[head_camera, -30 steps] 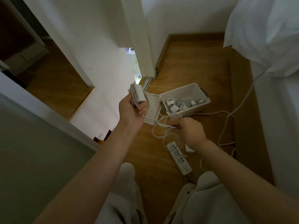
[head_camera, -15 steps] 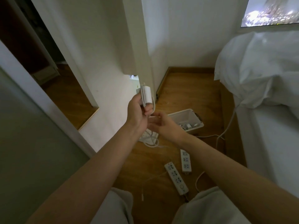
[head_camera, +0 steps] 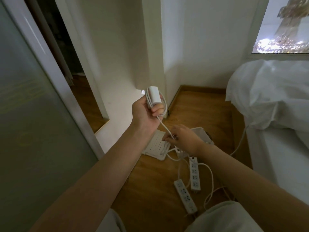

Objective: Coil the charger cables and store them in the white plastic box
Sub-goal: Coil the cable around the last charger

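Observation:
My left hand (head_camera: 145,113) is raised and grips a white charger block (head_camera: 154,96) with loops of its white cable (head_camera: 164,104) wound around it. The cable runs down from that hand to my right hand (head_camera: 181,138), which pinches it lower down, just above the floor. Behind my right hand stands the white plastic box (head_camera: 203,133), mostly hidden by the hand. The box's perforated white lid (head_camera: 155,145) lies flat on the wooden floor to the box's left, with loose cable trailing over it.
Two white power strips (head_camera: 194,174) (head_camera: 184,196) lie on the wooden floor near my knees, with cords looping right. A bed with white bedding (head_camera: 270,97) fills the right side. A white wall corner and a glass door (head_camera: 30,114) stand to the left.
My view has tilted upward. My right hand has dropped from beside the charger down to the floor level, drawing the cable taut. The left hand stays raised with the charger.

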A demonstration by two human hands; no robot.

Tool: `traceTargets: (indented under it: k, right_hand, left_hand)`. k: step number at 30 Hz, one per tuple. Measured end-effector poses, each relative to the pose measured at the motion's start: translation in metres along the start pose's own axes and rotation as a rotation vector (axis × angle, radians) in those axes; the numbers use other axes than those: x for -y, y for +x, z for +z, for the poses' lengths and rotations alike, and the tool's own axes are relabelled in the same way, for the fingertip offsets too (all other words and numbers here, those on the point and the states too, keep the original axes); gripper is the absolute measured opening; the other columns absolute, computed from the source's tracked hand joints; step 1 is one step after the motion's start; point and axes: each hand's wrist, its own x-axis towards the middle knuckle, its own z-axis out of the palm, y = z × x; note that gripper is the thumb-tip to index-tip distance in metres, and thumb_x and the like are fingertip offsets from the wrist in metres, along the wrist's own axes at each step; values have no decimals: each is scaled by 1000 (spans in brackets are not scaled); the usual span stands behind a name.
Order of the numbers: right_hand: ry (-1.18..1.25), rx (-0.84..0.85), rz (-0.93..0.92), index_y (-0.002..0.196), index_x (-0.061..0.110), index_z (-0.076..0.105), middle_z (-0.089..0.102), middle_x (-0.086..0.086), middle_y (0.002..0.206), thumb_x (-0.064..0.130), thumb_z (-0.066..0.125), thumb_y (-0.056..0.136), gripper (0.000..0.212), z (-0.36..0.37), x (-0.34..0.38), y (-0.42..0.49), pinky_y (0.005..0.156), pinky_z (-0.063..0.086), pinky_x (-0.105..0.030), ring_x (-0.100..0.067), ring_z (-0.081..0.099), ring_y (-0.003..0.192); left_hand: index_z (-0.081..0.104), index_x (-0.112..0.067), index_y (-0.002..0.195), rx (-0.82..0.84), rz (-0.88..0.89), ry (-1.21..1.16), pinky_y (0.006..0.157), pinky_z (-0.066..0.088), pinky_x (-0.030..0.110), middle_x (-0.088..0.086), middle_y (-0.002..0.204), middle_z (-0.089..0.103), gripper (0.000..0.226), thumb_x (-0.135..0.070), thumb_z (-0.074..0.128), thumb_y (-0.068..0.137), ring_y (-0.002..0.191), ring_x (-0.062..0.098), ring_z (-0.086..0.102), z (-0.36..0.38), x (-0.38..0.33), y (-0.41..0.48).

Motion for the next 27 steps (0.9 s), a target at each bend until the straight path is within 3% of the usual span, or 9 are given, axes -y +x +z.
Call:
traceTargets:
  k: [3,5,9,11,14,17,21,24,27]
  right_hand:
    - [44,37,27,109,21,66,57,10,95,34,51,94,25,-3,4,4,66,35,-13,-6,49,85]
    - [90,81,95,110,20,64,61,9,92,36,50,94,27,-4,2,4,61,38,-16,-6,53,75]
    - [139,83,168,106,16,59,60,4,95,24,56,93,16,2,-4,2,64,40,-18,-15,56,88]
    - [448,24,185,119,18,53,57,3,105,12,64,86,35,2,4,0,67,45,-13,-15,55,98]
    - [876,44,185,136,16,40,52,-3,125,-5,66,79,66,-8,29,1,78,54,-22,-19,52,114]
    - [996,43,136,142,18,32,47,0,134,-1,68,79,75,-15,54,4,91,45,-23,-14,44,123]
    - [1046,56,95,132,15,37,57,-2,118,8,64,85,55,-8,88,9,83,50,-17,-11,57,106]
    - [1049,8,92,109,14,52,63,-14,110,12,56,92,18,12,102,15,93,51,-36,-24,62,103]
    - [838,-3,65,115,11,51,67,-2,95,26,52,94,25,24,96,16,84,54,-28,-12,66,88]
  left_hand:
    - [51,-7,89,34,14,-5,34,23,12,7,72,50,17,-17,37,92,35,6,34,2,-8,-6]
    - [52,-7,87,59,35,13,33,22,12,7,72,50,14,-17,44,82,35,6,33,1,-14,-11]
    - [53,-7,82,70,75,97,32,22,12,6,69,52,14,-14,42,84,34,5,33,-8,-31,-18]
    - [54,-5,82,40,92,213,31,23,12,8,68,51,24,-13,34,94,34,5,32,-17,-38,-20]
    - [56,-5,82,-6,103,289,30,23,13,9,70,44,30,-12,30,96,33,5,32,-30,-41,-21]
    - [54,-6,81,-47,103,339,31,21,13,7,68,41,28,-12,31,95,33,5,31,-40,-40,-21]
    - [52,-4,82,-62,56,362,33,20,15,1,49,40,29,-19,33,96,33,5,29,-46,-34,-23]
    - [52,-3,79,-86,35,339,33,21,15,1,45,39,30,-21,34,96,32,5,30,-48,-31,-26]
    - [49,-6,82,-97,28,339,35,19,15,1,46,44,23,-18,34,94,33,6,31,-54,-32,-30]
